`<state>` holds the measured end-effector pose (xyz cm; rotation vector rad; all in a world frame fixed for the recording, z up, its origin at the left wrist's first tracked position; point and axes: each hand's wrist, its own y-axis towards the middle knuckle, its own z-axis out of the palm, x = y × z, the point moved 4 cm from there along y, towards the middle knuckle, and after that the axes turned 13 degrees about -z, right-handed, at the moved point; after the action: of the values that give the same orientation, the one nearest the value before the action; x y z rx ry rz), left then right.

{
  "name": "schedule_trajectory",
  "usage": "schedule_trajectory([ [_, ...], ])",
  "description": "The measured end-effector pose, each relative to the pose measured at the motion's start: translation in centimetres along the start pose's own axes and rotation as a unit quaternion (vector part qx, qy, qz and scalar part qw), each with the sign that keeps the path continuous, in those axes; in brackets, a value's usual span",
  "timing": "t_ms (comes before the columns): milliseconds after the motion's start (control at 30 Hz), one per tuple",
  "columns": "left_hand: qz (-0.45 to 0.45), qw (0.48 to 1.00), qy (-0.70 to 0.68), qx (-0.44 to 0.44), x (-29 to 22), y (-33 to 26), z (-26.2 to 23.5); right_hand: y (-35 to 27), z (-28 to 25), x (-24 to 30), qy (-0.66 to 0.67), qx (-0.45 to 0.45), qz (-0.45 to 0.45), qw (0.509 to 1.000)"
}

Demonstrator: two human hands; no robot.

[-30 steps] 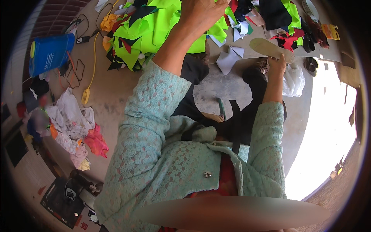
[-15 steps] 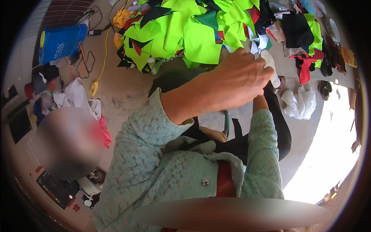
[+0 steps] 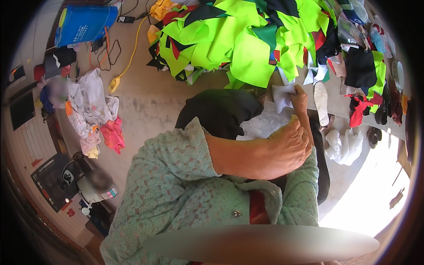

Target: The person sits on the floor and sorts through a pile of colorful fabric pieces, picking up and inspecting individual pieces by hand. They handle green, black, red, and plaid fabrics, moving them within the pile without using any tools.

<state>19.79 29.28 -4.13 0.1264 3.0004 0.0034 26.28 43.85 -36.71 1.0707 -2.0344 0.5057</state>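
My right hand [image 3: 300,100] pinches a white fabric scrap [image 3: 282,98] at the near edge of a large pile of cloth scraps [image 3: 251,55]. The pile is mostly bright yellow-green, mixed with black, dark green and red pieces. My left hand [image 3: 289,140] is closer to me, closed beside my right wrist. Its fingertips are turned away, and whatever they hold, if anything, is hidden. Beyond the left hand, between my black-clad legs, lies crinkled clear plastic [image 3: 264,123].
A pale insole [image 3: 321,104] lies right of my right hand, with a white plastic bag [image 3: 344,146] nearer me. Black and red cloth pieces [image 3: 360,68] lie far right. On the left are a yellow cord [image 3: 115,84], a blue container [image 3: 86,25] and crumpled white bags [image 3: 90,99].
The two hands were close together; my left hand has drawn back toward me. My right hand, mostly hidden before, now shows with the white scrap. The whole view has shifted.
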Motion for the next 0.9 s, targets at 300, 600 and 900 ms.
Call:
schedule_trajectory([
  [300,0.016,0.999,-0.038,0.018,1.3,-0.4,-0.7,9.5,4.2,11.7,0.262,0.001,-0.026,0.965],
  [600,-0.036,0.998,-0.054,-0.004,3.5,-1.0,-0.9,15.4,8.5,11.6,-0.048,0.005,-0.037,0.998],
  [900,-0.069,0.996,-0.056,0.03,4.9,-0.7,-1.5,13.9,10.8,11.0,-0.08,0.016,-0.002,0.997],
])
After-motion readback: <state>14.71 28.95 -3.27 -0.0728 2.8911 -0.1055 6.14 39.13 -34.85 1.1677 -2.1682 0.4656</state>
